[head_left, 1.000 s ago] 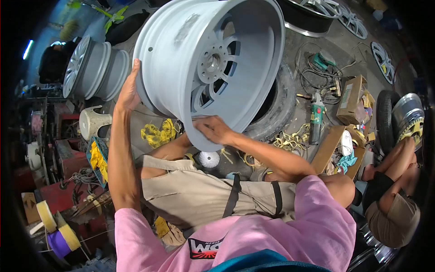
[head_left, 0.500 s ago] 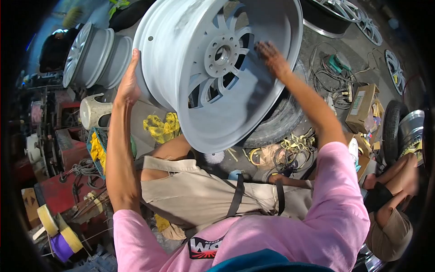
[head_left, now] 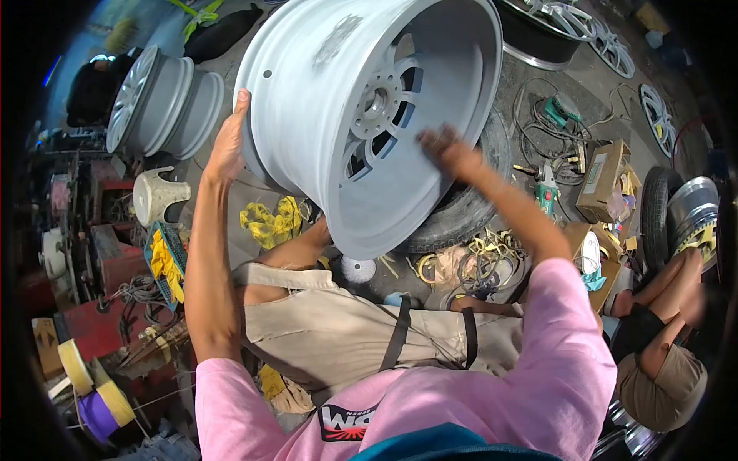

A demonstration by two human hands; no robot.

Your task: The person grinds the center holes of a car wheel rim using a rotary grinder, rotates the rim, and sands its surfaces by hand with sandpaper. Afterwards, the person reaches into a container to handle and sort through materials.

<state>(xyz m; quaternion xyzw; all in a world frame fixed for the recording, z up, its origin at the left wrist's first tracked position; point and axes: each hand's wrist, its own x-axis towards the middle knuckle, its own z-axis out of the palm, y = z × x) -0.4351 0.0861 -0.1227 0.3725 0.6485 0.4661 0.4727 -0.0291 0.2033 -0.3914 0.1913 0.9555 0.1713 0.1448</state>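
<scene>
A large grey wheel rim (head_left: 300, 115) stands tilted on a tyre (head_left: 453, 227) in front of me, its open barrel turned toward me and to the right. My left hand (head_left: 227, 146) grips the rim's left edge, thumb up along the outside; the other fingers are hidden behind it. Inside the barrel, by the lower right inner wall, is my right hand (head_left: 453, 154). Its fingers look dark and are blurred by motion, so I cannot tell whether anything is in them. A worn dark patch shows on top of the barrel.
Two more grey rims (head_left: 165, 104) stand at the left beside a white stool (head_left: 160, 196). At the right are a green power tool (head_left: 560, 111), an angle grinder (head_left: 546, 190), cardboard boxes (head_left: 607, 180) and tangled cords. Another person's legs (head_left: 669, 296) show at the far right.
The wheel rim has turned, its open side facing further right, and the worn patch shows more fully. My right hand has moved down inside the barrel. My left hand keeps its grip.
</scene>
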